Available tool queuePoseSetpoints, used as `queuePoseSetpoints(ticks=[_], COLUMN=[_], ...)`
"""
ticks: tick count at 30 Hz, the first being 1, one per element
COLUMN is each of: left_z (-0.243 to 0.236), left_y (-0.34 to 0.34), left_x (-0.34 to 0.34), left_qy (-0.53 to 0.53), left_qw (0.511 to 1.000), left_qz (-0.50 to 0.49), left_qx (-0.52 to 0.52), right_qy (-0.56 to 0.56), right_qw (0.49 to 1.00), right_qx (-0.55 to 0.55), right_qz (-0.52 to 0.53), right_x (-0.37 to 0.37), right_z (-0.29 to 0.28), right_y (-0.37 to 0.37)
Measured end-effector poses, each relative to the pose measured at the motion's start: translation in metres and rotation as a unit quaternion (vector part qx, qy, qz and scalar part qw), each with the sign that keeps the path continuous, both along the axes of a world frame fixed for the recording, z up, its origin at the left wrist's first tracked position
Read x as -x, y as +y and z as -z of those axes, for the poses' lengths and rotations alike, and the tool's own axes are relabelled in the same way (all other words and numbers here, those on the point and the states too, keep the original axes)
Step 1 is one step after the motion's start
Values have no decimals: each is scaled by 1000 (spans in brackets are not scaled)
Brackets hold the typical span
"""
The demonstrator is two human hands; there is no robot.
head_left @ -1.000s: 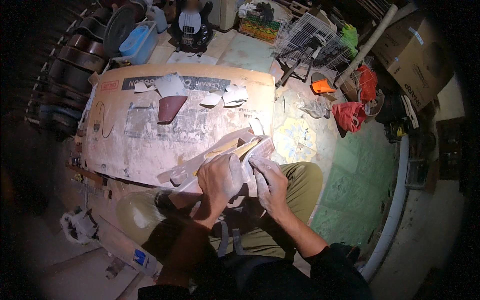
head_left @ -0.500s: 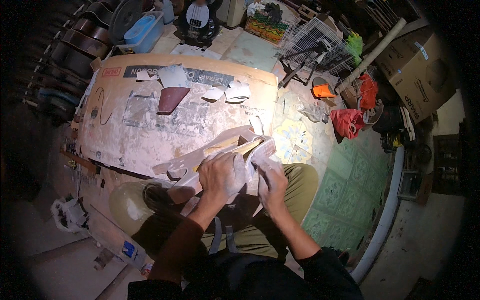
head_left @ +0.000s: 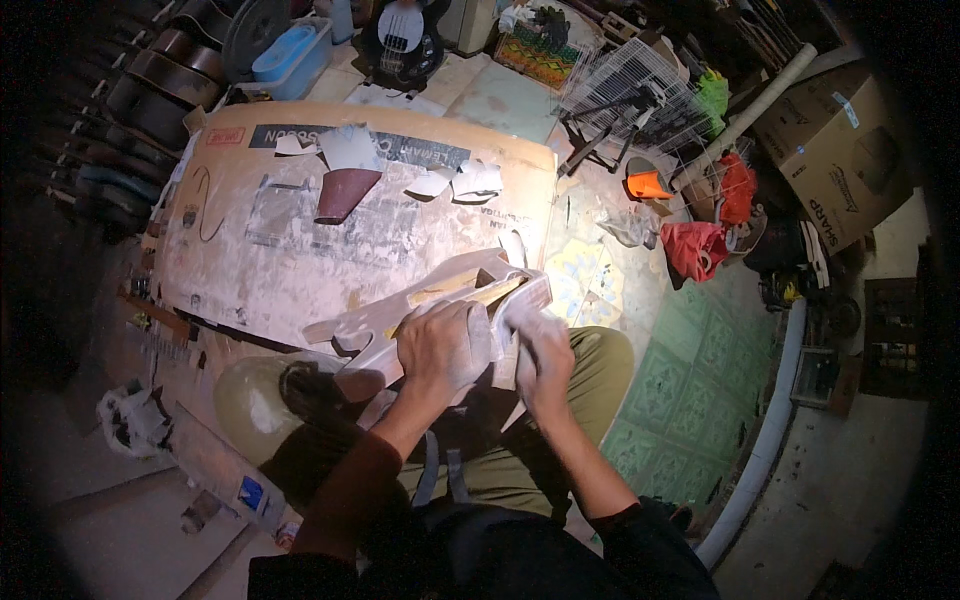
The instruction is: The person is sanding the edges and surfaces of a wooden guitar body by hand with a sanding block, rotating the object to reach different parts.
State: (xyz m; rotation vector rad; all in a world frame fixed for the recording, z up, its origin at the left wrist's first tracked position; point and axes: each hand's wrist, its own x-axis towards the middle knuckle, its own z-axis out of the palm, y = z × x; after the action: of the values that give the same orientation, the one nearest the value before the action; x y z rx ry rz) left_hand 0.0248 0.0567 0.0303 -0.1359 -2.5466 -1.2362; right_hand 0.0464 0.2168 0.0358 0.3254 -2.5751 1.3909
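A dusty, pale carved wooden piece [head_left: 380, 325], with curved cutouts and yellowish inner edges, lies across my lap and the near edge of a powder-smeared cardboard sheet [head_left: 250, 300]. My left hand [head_left: 440, 352] is closed over its middle, fingers wrapped on the wood. My right hand [head_left: 543, 360] is curled against the piece's right end, blurred, so anything between its fingers is unclear. Beyond them on the cardboard lie a reddish-brown sandpaper piece [head_left: 347, 193] and several white paper scraps [head_left: 477, 180].
Guitars [head_left: 405, 45] stand at the back and along the left beside a blue tub [head_left: 285, 65]. On the right are a wire cage [head_left: 635, 85], black folded stand [head_left: 590, 140], orange object [head_left: 648, 183], red bags [head_left: 692, 250] and a cardboard box [head_left: 820, 160]. A long pipe [head_left: 765, 430] borders green tiles.
My right hand has shifted slightly at the piece's end and is now motion-blurred. My left hand keeps its grip. The whole view has shifted a little.
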Motion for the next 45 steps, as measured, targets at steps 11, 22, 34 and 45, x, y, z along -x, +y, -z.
queuePoseSetpoints(ticks=[11,22,34,45], left_z=[3,7,-5,-4], left_y=[0,1,-1,0], left_x=[1,0,4,4], left_qy=[-15,-7,-34,-33], left_qw=[1000,1000,999,999], left_qz=[-3,-7,-17,-27], left_qx=[-5,10,10,10], right_qy=[-6,54,60,32], right_qw=[999,993,995,989], right_qx=[-35,-101,-80,-133], right_qz=[35,8,9,60], right_x=[-7,1,-2,14], right_z=[-8,3,-4,-3], right_y=[-12,0,-10,-5])
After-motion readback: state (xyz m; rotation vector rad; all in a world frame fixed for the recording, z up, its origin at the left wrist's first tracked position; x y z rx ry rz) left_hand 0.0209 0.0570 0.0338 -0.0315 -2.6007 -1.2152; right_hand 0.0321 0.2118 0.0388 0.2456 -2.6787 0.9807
